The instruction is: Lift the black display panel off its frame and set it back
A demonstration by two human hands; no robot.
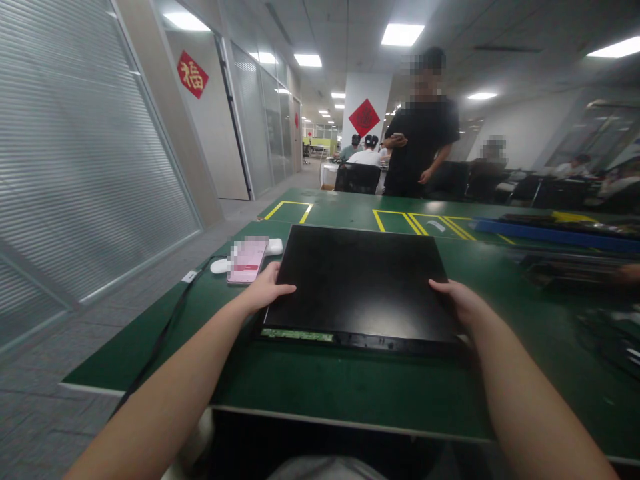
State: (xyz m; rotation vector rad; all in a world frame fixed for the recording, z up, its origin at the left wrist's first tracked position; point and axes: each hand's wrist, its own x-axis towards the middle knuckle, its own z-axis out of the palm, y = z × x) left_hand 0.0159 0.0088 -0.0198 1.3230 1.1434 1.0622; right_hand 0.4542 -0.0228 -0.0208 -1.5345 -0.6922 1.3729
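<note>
I have my left hand (267,288) and right hand (457,300) clamped on opposite side edges of the black panel (360,283) lying flat on the green table (350,387), gripping it for handling, which I judge needs an even, level two-handed lift.

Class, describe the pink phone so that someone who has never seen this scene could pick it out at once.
Start at the green table, where both hands grip a large black panel. Just beyond the left hand, off the panel's left edge, lies the pink phone. It is the only pink, flat rectangle there; the white rounded things touching it are smaller.
</note>
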